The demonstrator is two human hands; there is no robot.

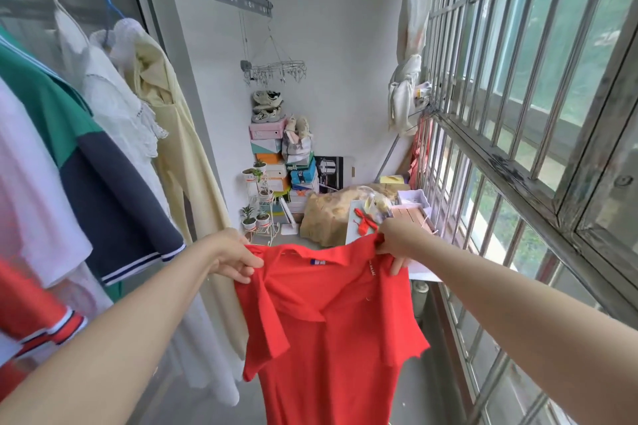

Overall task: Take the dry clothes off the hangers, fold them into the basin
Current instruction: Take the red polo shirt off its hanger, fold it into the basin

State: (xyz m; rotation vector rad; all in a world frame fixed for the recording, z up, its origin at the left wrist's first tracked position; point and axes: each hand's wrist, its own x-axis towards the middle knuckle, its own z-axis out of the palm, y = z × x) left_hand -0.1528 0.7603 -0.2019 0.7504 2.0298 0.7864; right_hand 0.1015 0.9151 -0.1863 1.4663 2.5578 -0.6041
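Holding a red shirt (331, 328) up by its shoulders, left hand (234, 259) pinching one, right hand (397, 241) the other, clothes (114, 134) hanging left

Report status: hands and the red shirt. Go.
Left hand and right hand each grip a shoulder of the red shirt. Shirt hangs unfolded, no hanger showing. Basin not in view. Nothing blocks it.

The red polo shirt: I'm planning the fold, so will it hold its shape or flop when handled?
Probably floppy: the red polo shirt sags between the left hand and right hand, and its sleeves droop. Likely light, since pinches at the shoulders carry it. The collar looks slightly firmer, keeping its fold.
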